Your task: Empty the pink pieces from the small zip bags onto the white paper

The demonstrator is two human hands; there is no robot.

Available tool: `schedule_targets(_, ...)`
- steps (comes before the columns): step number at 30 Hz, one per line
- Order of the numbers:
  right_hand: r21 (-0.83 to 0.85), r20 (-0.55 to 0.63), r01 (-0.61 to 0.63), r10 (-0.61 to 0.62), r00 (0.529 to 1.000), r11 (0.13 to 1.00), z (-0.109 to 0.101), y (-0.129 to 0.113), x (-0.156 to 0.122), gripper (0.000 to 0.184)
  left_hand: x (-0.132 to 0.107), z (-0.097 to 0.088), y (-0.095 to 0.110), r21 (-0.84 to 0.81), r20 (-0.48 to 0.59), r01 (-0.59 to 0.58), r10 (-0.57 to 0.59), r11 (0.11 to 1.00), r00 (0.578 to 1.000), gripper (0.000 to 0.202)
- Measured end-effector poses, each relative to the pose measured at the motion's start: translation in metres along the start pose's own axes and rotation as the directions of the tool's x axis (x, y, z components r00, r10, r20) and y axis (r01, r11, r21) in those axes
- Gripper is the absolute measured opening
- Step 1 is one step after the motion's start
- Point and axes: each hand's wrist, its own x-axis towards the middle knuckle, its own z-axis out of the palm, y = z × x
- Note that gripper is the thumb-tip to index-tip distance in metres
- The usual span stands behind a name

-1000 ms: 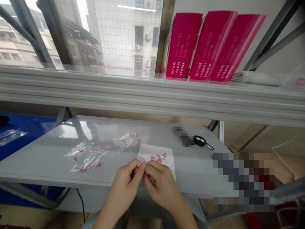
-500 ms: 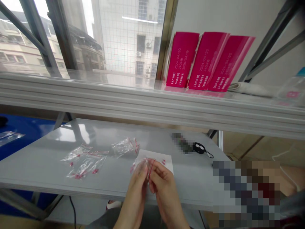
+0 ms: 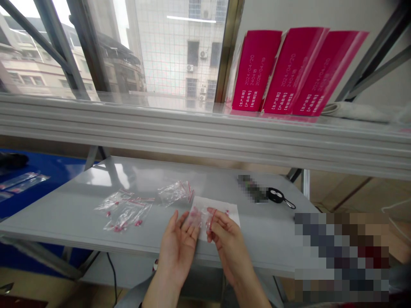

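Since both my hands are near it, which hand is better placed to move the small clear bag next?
Probably your right hand: its fingers pinch the red-striped edge of the small clear bag, while your left hand lies open, palm up, with no pinch on it.

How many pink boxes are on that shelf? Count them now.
3: the left box, the middle box and the right box, side by side on the shelf. Others could be hidden behind them.

Counter [image 3: 205, 179]: smooth grey panel, glossy, reflecting window light. Zip bags [image 3: 175, 193]: thin clear plastic, shiny and creased. Paper sheet [image 3: 223, 206]: white, matt. Cartons [image 3: 257, 70]: magenta card, smooth, slight sheen.
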Motion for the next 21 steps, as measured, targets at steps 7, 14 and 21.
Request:
schedule_targets(7,0.082,-0.028,-0.03,0.032,0.999,0.996,0.002,0.001,0.0,0.032,-0.001,0.0,-0.006,-0.046,0.05,-0.006,0.008,0.999,0.999,0.019)
schedule_targets(14,-0.049,-0.006,-0.055,0.054,0.999,0.997,-0.007,0.002,0.002,0.02,-0.002,0.002,-0.005,0.099,-0.001,-0.15,0.15,0.984,0.989,0.02)
schedule_targets(21,-0.331,0.064,-0.018,0.042,0.997,0.944,-0.007,0.006,0.001,0.02,-0.006,-0.001,-0.001,0.107,0.052,-0.235,0.231,0.966,0.972,0.027)
